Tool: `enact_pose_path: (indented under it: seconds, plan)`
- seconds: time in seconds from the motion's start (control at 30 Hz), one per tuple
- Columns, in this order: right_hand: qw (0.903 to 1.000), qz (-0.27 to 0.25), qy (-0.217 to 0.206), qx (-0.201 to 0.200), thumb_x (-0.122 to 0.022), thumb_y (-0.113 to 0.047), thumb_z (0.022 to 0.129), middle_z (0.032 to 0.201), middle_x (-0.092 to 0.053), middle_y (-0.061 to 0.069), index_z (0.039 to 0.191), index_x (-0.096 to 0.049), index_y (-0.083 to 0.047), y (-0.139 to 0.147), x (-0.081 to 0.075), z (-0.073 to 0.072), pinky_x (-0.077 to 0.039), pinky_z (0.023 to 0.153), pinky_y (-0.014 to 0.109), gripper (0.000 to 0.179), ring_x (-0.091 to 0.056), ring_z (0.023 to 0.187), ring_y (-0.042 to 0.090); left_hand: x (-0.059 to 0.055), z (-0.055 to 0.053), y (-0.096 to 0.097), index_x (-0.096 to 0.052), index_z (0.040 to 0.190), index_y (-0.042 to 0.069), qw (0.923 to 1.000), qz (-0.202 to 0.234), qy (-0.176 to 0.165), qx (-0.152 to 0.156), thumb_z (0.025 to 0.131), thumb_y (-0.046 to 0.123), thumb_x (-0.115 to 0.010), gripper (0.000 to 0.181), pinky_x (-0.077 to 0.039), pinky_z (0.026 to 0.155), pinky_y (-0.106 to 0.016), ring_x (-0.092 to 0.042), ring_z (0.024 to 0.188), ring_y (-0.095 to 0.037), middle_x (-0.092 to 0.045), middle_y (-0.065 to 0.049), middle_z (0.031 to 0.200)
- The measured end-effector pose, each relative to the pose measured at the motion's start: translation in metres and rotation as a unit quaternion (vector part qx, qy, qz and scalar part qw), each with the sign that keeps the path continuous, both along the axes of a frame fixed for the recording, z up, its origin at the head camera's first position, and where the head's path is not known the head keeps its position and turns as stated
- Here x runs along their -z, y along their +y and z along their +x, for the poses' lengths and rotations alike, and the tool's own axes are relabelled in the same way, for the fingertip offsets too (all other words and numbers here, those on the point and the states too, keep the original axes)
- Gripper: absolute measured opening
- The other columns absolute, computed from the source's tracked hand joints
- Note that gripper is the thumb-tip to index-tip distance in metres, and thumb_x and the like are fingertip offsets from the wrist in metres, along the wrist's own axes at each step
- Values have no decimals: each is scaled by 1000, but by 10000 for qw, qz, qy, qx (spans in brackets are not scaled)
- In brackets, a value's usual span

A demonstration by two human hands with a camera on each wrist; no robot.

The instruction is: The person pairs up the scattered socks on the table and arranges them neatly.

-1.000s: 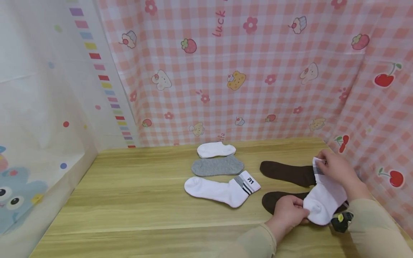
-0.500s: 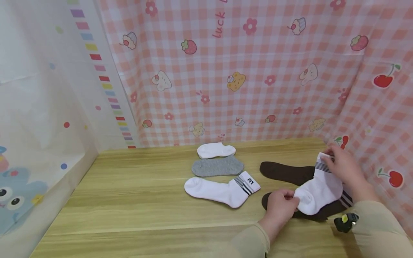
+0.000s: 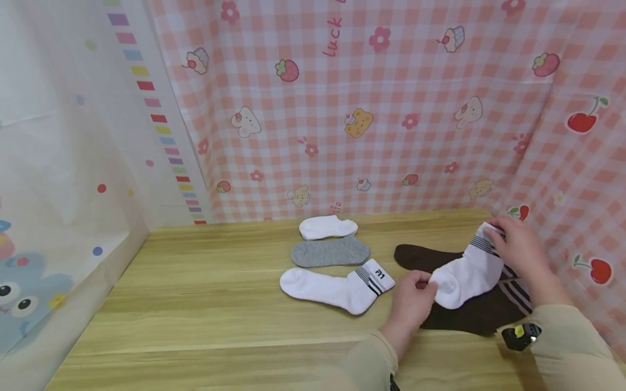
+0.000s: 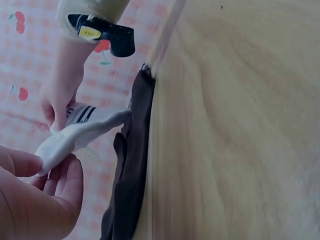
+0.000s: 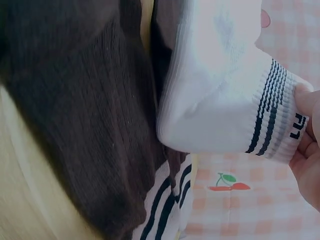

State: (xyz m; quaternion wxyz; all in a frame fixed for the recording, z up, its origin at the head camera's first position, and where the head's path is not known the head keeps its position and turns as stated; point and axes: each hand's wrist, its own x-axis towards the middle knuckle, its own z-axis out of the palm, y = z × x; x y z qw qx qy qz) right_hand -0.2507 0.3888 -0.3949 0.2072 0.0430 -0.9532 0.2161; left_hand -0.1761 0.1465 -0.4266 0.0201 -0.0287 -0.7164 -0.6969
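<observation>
A white sock [image 3: 467, 279] with dark stripes at its cuff is stretched between both hands, above two dark brown socks [image 3: 476, 315]. My left hand [image 3: 412, 301] pinches its toe end between thumb and fingers. At the cuff, my right hand [image 3: 520, 247] grips the edge beside the black lettering. The right wrist view shows the striped cuff [image 5: 272, 112] held by the right thumb and fingers. In the left wrist view the sock [image 4: 65, 142] appears edge-on, apart from the brown socks [image 4: 132, 160]. The held sock hides part of the brown ones.
Left of the hands lie a matching white striped sock [image 3: 320, 288], a grey sock [image 3: 330, 251] and a short white sock [image 3: 325, 227], laid in a column. Checked cloth [image 3: 313, 108] hangs behind and to the right of the wooden table [image 3: 195, 315].
Both hands have carried the white sock to the left and away from the table's front edge, uncovering more of the nearer brown sock. The socks on the left have stayed put.
</observation>
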Motion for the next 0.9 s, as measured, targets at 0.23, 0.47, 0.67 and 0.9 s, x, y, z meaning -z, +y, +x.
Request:
enact_pose_path:
  seconds: [0.23, 0.47, 0.67, 0.9]
  plan:
    - [9994, 5, 346, 98, -62, -10, 97, 104, -59, 32, 109, -59, 10, -8, -2, 0, -40, 84, 64, 24, -54, 98, 49, 3, -8, -11, -69, 87, -2, 9973, 728, 38, -89, 84, -9, -68, 8, -56, 56, -26, -61, 62, -8, -64, -2, 70]
    - [9989, -131, 406, 176, -60, -12, 99, 108, -56, 31, 112, -58, 10, -15, -4, 1, -38, 88, 64, 25, -51, 102, 49, 1, -17, -23, -69, 89, -4, 9975, 679, 126, -155, 85, -9, -68, 6, -58, 58, -32, -60, 63, -7, -65, -3, 71]
    - [9981, -185, 579, 131, -59, -7, 98, 108, -55, 33, 110, -58, 11, -19, -4, 0, -36, 89, 64, 21, -50, 103, 49, 1, -21, -31, -69, 91, -5, 9969, 748, 140, -199, 86, -8, -67, 6, -57, 56, -28, -58, 63, -7, -65, -4, 74]
    - [9963, -227, 824, 55, -62, -4, 96, 107, -54, 33, 107, -57, 10, -24, -3, 0, -36, 88, 65, 18, -50, 101, 50, 1, -26, -41, -70, 94, -5, 9959, 874, 157, -155, 87, -6, -68, 7, -55, 59, -24, -57, 67, -7, -65, -3, 76]
